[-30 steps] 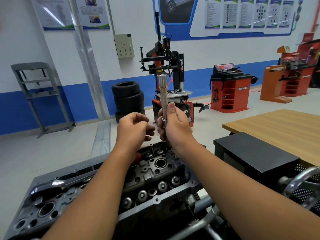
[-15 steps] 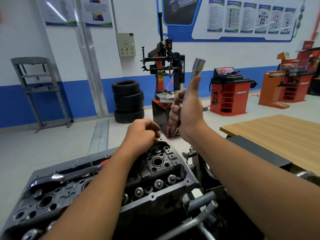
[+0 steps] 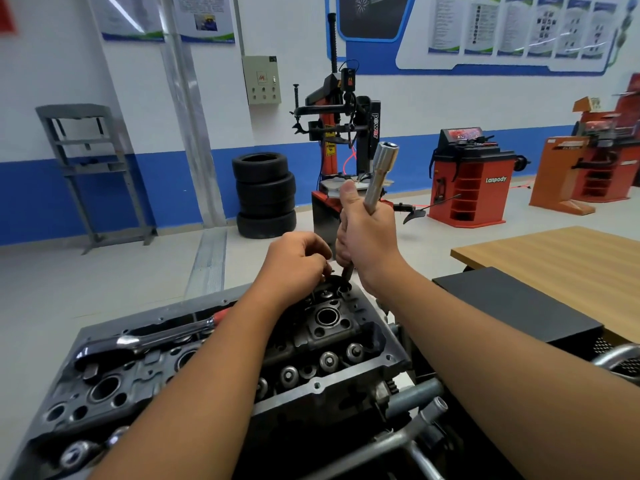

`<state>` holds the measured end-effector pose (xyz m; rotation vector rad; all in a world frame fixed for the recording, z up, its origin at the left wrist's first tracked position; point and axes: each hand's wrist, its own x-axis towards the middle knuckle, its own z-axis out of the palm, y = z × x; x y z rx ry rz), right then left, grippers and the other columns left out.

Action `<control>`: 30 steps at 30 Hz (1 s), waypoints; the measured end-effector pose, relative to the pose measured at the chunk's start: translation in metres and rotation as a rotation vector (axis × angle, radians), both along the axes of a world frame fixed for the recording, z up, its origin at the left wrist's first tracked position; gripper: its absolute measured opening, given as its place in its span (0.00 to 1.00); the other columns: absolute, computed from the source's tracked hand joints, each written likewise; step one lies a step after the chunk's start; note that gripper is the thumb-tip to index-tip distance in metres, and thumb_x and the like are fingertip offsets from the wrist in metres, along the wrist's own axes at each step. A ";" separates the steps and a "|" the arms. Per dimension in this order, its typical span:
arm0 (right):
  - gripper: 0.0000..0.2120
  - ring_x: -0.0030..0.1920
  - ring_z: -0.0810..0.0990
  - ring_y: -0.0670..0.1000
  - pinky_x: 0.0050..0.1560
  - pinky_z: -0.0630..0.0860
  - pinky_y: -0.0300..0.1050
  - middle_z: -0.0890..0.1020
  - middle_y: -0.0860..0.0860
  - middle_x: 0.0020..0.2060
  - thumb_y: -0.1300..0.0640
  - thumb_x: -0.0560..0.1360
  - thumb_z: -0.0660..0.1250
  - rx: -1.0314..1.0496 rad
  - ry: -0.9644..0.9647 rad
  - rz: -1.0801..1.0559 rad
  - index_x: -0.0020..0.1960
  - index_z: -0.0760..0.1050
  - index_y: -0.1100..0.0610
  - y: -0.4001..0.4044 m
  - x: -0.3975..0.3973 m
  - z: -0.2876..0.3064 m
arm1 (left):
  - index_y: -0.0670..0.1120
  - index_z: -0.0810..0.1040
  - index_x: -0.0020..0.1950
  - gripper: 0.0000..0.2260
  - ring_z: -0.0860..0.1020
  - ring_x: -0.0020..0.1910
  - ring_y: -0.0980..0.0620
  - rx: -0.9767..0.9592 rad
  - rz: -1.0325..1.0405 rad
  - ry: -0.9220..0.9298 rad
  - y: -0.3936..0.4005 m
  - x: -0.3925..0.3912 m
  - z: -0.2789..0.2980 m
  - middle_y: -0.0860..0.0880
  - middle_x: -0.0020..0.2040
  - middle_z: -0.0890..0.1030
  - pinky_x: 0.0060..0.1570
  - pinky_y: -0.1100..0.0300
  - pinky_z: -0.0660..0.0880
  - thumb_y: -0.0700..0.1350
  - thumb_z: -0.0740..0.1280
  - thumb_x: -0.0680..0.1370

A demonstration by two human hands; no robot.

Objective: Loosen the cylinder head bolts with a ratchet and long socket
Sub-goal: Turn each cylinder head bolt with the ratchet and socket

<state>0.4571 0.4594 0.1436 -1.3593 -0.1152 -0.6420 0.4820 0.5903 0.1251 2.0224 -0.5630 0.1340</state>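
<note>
A dark cylinder head (image 3: 325, 341) lies in front of me with bolt holes and valve springs showing. My right hand (image 3: 367, 244) grips a long chrome socket (image 3: 379, 174), which points up and leans right, open end on top. A dark rod end (image 3: 347, 271) sticks out below the fist, just above a hole at the head's far end. My left hand (image 3: 294, 261) hovers over that same far end, fingertips curled together and pinching something small that I cannot make out. The ratchet (image 3: 145, 341) lies loose on the head's left side, red grip toward my left forearm.
A black box (image 3: 519, 306) and a wooden table (image 3: 554, 254) stand to the right. Metal stand tubes (image 3: 408, 420) run under the head. Stacked tyres (image 3: 265, 192), a tyre changer (image 3: 343, 133) and a red wheel balancer (image 3: 471, 174) stand across the floor.
The right hand tipped the socket from upright to leaning right, first lifting it, then bringing it back beside the left hand. The left hand dropped to the head's far end.
</note>
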 end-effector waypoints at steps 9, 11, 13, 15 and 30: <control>0.26 0.24 0.60 0.50 0.29 0.60 0.45 0.63 0.47 0.22 0.36 0.76 0.64 -0.121 -0.012 -0.006 0.30 0.62 0.51 0.005 0.012 -0.005 | 0.60 0.81 0.45 0.16 0.84 0.51 0.46 0.304 -0.048 0.026 -0.007 -0.017 0.009 0.53 0.48 0.85 0.55 0.41 0.81 0.47 0.57 0.66; 0.26 0.24 0.61 0.50 0.28 0.61 0.44 0.64 0.48 0.23 0.36 0.76 0.64 -0.159 0.012 0.022 0.28 0.63 0.51 0.002 0.014 -0.005 | 0.58 0.81 0.45 0.16 0.83 0.52 0.42 0.297 -0.066 0.051 -0.006 -0.016 0.009 0.51 0.51 0.86 0.56 0.38 0.80 0.45 0.57 0.65; 0.27 0.24 0.62 0.50 0.28 0.62 0.43 0.64 0.49 0.23 0.37 0.79 0.64 -0.186 0.039 0.036 0.28 0.64 0.51 0.002 0.016 -0.004 | 0.55 0.80 0.46 0.14 0.83 0.51 0.36 0.258 -0.087 0.082 -0.004 -0.011 0.007 0.46 0.52 0.86 0.54 0.36 0.80 0.42 0.60 0.68; 0.26 0.26 0.62 0.50 0.30 0.62 0.45 0.64 0.49 0.24 0.38 0.81 0.64 -0.211 0.056 0.004 0.32 0.65 0.54 0.003 0.017 -0.003 | 0.51 0.80 0.48 0.13 0.81 0.44 0.38 0.222 -0.111 0.112 -0.003 -0.005 0.006 0.43 0.51 0.85 0.48 0.40 0.79 0.36 0.62 0.74; 0.24 0.19 0.60 0.49 0.23 0.61 0.38 0.64 0.48 0.22 0.41 0.83 0.63 0.233 0.018 -0.108 0.35 0.64 0.54 -0.013 -0.004 0.017 | 0.45 0.81 0.61 0.18 0.82 0.44 0.47 0.092 -0.246 0.185 0.000 0.003 0.008 0.40 0.51 0.86 0.45 0.55 0.80 0.27 0.66 0.76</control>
